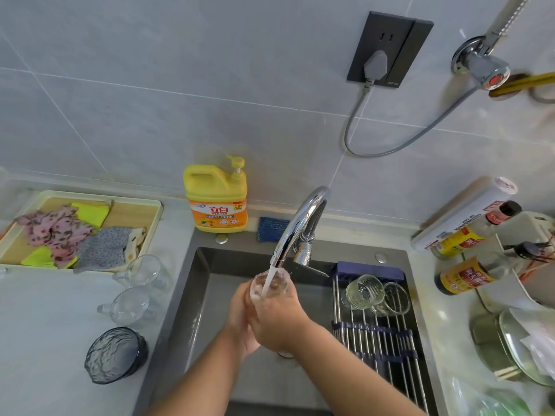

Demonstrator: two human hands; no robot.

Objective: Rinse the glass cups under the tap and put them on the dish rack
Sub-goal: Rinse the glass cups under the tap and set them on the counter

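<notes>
Both my hands hold one clear glass cup (pixel 268 284) over the sink (pixel 210 295), right under the chrome tap (pixel 297 226). Water runs from the spout into the cup's open mouth. My left hand (pixel 240 319) wraps it from the left, my right hand (pixel 279 322) from the right and front. Two rinsed glass cups (pixel 365 291) (pixel 396 297) lie on their sides at the far end of the roll-up dish rack (pixel 378 337) across the sink's right part. On the left counter stand two clear glass mugs (pixel 144 273) (pixel 130 306) and a dark ribbed glass bowl (pixel 115 354).
A yellow detergent jug (pixel 216 196) and a blue sponge (pixel 271 229) stand behind the sink. A tray with cloths (pixel 78 229) is at the left. Sauce bottles (pixel 464 276), a foil roll and a pot with lid (pixel 510 346) crowd the right counter.
</notes>
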